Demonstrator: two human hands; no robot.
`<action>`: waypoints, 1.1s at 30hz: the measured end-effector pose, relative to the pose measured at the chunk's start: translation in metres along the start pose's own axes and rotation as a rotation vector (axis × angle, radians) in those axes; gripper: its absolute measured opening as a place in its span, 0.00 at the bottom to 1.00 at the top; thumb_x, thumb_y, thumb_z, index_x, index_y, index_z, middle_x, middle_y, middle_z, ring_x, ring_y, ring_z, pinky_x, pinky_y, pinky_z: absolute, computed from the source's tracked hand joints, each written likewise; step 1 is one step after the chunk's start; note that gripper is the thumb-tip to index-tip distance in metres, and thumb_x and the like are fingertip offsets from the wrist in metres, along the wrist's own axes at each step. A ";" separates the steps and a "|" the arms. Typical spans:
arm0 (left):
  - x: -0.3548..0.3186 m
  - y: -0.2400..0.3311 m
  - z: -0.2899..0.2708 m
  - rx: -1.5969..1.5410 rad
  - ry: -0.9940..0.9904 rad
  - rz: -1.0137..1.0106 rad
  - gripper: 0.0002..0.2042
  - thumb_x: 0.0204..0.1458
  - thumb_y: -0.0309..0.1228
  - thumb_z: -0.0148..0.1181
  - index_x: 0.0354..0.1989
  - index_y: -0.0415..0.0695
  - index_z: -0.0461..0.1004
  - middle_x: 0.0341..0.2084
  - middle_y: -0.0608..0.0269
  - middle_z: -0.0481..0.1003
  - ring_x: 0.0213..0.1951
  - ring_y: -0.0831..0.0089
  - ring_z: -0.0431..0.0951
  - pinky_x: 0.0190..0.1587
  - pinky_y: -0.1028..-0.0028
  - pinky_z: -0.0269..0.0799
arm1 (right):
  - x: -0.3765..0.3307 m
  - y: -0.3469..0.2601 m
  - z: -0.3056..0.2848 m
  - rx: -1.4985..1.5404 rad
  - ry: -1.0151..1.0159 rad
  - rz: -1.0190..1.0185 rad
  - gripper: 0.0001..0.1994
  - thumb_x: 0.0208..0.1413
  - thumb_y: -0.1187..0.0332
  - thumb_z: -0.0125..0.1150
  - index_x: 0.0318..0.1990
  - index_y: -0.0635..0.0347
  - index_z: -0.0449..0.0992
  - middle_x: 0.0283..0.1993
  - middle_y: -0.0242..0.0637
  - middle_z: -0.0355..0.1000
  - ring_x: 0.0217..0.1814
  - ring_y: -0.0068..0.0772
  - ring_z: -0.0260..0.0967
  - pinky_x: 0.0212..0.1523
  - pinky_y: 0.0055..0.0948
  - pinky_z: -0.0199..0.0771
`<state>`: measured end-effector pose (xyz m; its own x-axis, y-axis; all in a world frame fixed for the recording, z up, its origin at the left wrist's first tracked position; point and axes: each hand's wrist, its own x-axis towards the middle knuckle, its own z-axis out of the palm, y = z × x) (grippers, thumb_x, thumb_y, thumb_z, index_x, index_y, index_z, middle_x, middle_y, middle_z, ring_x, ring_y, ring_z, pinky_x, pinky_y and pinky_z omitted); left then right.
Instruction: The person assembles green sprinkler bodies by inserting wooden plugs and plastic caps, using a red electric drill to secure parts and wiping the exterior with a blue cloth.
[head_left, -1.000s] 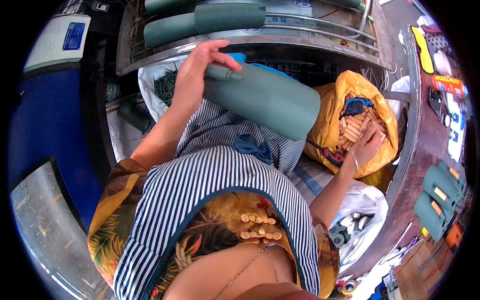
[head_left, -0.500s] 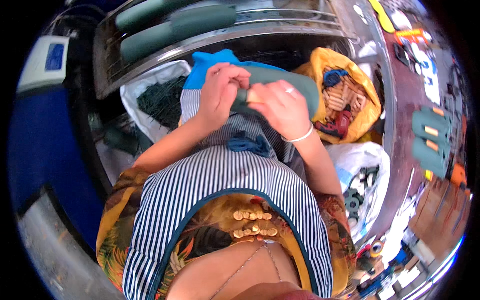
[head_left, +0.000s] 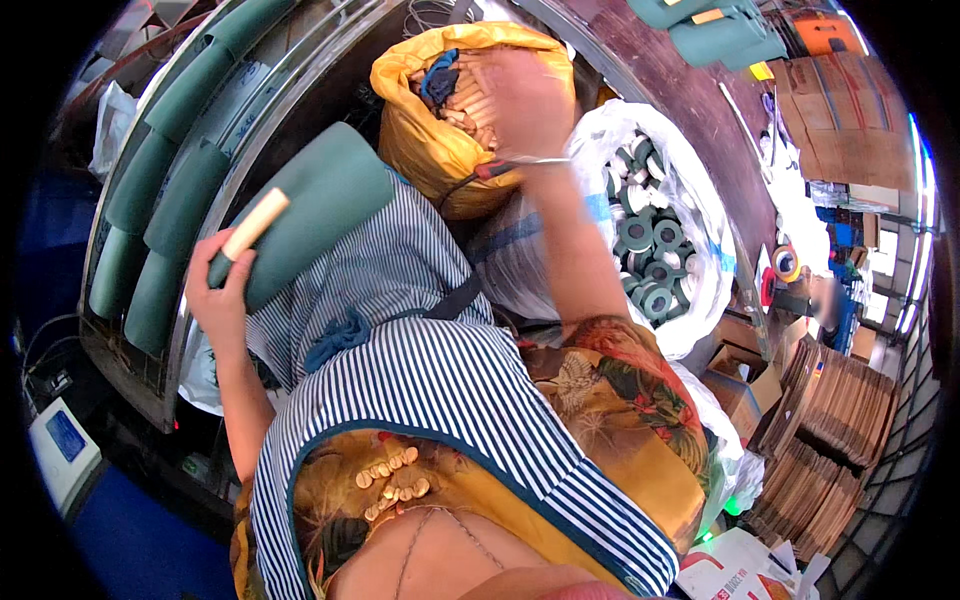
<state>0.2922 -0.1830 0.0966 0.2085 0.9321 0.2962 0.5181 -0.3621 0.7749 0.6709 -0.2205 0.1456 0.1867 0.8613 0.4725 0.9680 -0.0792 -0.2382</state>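
While my left hand (head_left: 215,300) grips the near end of the green pad (head_left: 310,215), I see that pad lying tilted across my striped apron (head_left: 420,380), its far end pointing up toward the yellow bag (head_left: 420,150). My fingers are curled round the pad's edge, and a pale wooden peg (head_left: 255,223) sticks out above them, lying against the pad's face; I cannot tell whether the hand pinches the peg as well. My right hand (head_left: 520,95) is up at the mouth of the yellow bag, over the pale pegs heaped inside. It is blurred, fingers spread and loosely open, and I cannot tell whether it has hold of anything. A thin bangle (head_left: 530,162) sits on that wrist.

Just right of the yellow bag stands a white bag (head_left: 700,230) full of green rings. To my left, a metal rack (head_left: 250,130) carries a row of more green pads laid side by side. Stacks of flattened cardboard (head_left: 830,420) lie far to the right, well apart from my hands.
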 end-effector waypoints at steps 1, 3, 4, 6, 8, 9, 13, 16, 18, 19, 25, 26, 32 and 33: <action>0.002 0.000 0.003 -0.003 0.064 -0.065 0.13 0.47 0.24 0.67 0.43 0.40 0.76 0.39 0.62 0.77 0.43 0.70 0.75 0.50 0.73 0.67 | -0.018 0.077 0.009 -0.379 -0.001 -0.004 0.11 0.58 0.63 0.52 0.34 0.59 0.77 0.38 0.45 0.76 0.39 0.49 0.74 0.40 0.44 0.73; 0.002 -0.005 0.000 -0.022 0.231 -0.217 0.11 0.52 0.27 0.64 0.44 0.40 0.76 0.40 0.64 0.77 0.43 0.73 0.74 0.50 0.73 0.67 | -0.060 0.172 0.009 -0.393 -0.013 0.662 0.11 0.59 0.66 0.48 0.35 0.59 0.77 0.40 0.49 0.77 0.43 0.53 0.75 0.44 0.47 0.74; 0.008 -0.008 0.004 -0.182 0.326 -0.271 0.13 0.52 0.27 0.66 0.45 0.41 0.76 0.37 0.64 0.77 0.41 0.72 0.75 0.49 0.72 0.68 | -0.103 0.250 0.021 -0.476 -0.063 0.792 0.10 0.57 0.65 0.50 0.37 0.57 0.77 0.42 0.48 0.76 0.47 0.53 0.74 0.47 0.48 0.73; 0.010 -0.022 0.000 -0.486 0.416 -0.512 0.16 0.55 0.30 0.63 0.52 0.40 0.73 0.41 0.64 0.76 0.43 0.70 0.74 0.50 0.70 0.70 | -0.161 0.312 0.034 -0.517 -0.447 0.950 0.17 0.52 0.64 0.56 0.49 0.55 0.74 0.52 0.49 0.74 0.55 0.52 0.71 0.53 0.47 0.72; 0.007 -0.032 0.006 -0.923 0.259 -0.642 0.19 0.57 0.32 0.61 0.55 0.39 0.70 0.44 0.62 0.75 0.46 0.68 0.74 0.52 0.66 0.70 | -0.220 0.350 0.049 -0.517 -0.693 0.844 0.27 0.51 0.56 0.64 0.59 0.48 0.66 0.62 0.47 0.67 0.59 0.48 0.70 0.57 0.43 0.72; 0.000 -0.031 -0.004 -1.103 0.217 -0.689 0.20 0.58 0.34 0.59 0.56 0.39 0.68 0.45 0.61 0.75 0.47 0.67 0.74 0.53 0.64 0.70 | -0.205 0.329 0.064 -0.487 -0.685 0.875 0.27 0.51 0.55 0.64 0.58 0.49 0.67 0.61 0.47 0.68 0.58 0.48 0.70 0.56 0.43 0.72; -0.025 0.005 0.020 -1.429 0.037 -0.994 0.20 0.59 0.34 0.55 0.58 0.39 0.67 0.53 0.55 0.72 0.56 0.59 0.69 0.61 0.55 0.64 | -0.158 0.269 0.039 -0.517 -0.461 0.976 0.21 0.52 0.57 0.60 0.52 0.54 0.72 0.51 0.50 0.74 0.52 0.53 0.74 0.51 0.48 0.75; -0.031 0.026 0.052 -1.621 -0.200 -1.029 0.16 0.57 0.30 0.57 0.51 0.37 0.69 0.46 0.52 0.73 0.54 0.56 0.72 0.61 0.53 0.66 | -0.161 0.258 -0.002 -0.607 -0.038 0.834 0.26 0.52 0.53 0.60 0.52 0.65 0.69 0.48 0.55 0.74 0.46 0.56 0.75 0.45 0.51 0.75; -0.016 0.042 0.079 -1.822 -0.279 -1.201 0.12 0.57 0.27 0.57 0.47 0.37 0.70 0.45 0.52 0.73 0.52 0.56 0.73 0.60 0.56 0.70 | -0.148 0.218 -0.045 0.054 0.226 0.776 0.30 0.54 0.57 0.63 0.59 0.67 0.66 0.50 0.50 0.73 0.46 0.42 0.74 0.43 0.36 0.74; -0.014 0.046 0.090 -1.831 -0.278 -1.176 0.11 0.57 0.26 0.57 0.47 0.37 0.70 0.46 0.52 0.73 0.52 0.57 0.73 0.58 0.59 0.72 | -0.131 0.168 -0.063 0.344 0.251 0.761 0.25 0.56 0.65 0.63 0.58 0.66 0.66 0.52 0.44 0.72 0.48 0.34 0.72 0.42 0.31 0.72; -0.012 0.085 0.085 -1.909 -0.337 -1.103 0.19 0.60 0.27 0.54 0.57 0.31 0.63 0.55 0.39 0.65 0.60 0.48 0.65 0.55 0.71 0.78 | -0.073 -0.032 -0.040 1.303 -0.269 0.218 0.29 0.52 0.74 0.63 0.62 0.65 0.63 0.56 0.40 0.67 0.56 0.31 0.67 0.57 0.29 0.67; -0.013 0.088 0.083 -1.911 -0.308 -1.100 0.19 0.61 0.28 0.53 0.58 0.31 0.63 0.55 0.39 0.64 0.61 0.47 0.64 0.55 0.71 0.78 | -0.066 -0.025 -0.018 0.970 -0.193 -0.005 0.30 0.49 0.75 0.65 0.62 0.63 0.64 0.57 0.42 0.66 0.53 0.31 0.69 0.54 0.27 0.70; -0.019 0.080 0.077 -1.896 -0.221 -0.993 0.21 0.62 0.29 0.53 0.59 0.28 0.60 0.56 0.41 0.64 0.60 0.47 0.66 0.56 0.71 0.77 | -0.050 -0.058 -0.030 0.437 0.007 -0.386 0.38 0.43 0.64 0.73 0.65 0.53 0.64 0.67 0.45 0.56 0.44 0.35 0.70 0.41 0.28 0.75; -0.019 0.080 0.074 -1.939 -0.209 -0.987 0.20 0.61 0.27 0.53 0.57 0.27 0.61 0.56 0.41 0.65 0.59 0.48 0.67 0.56 0.71 0.77 | -0.046 -0.065 -0.034 0.322 -0.022 -0.464 0.41 0.40 0.63 0.74 0.66 0.50 0.63 0.68 0.45 0.56 0.46 0.37 0.70 0.41 0.27 0.75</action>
<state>0.3917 -0.2301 0.1120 0.6054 0.6985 -0.3817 -0.7314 0.6773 0.0794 0.6050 -0.2722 0.1686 -0.2527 0.7798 0.5727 0.8472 0.4643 -0.2584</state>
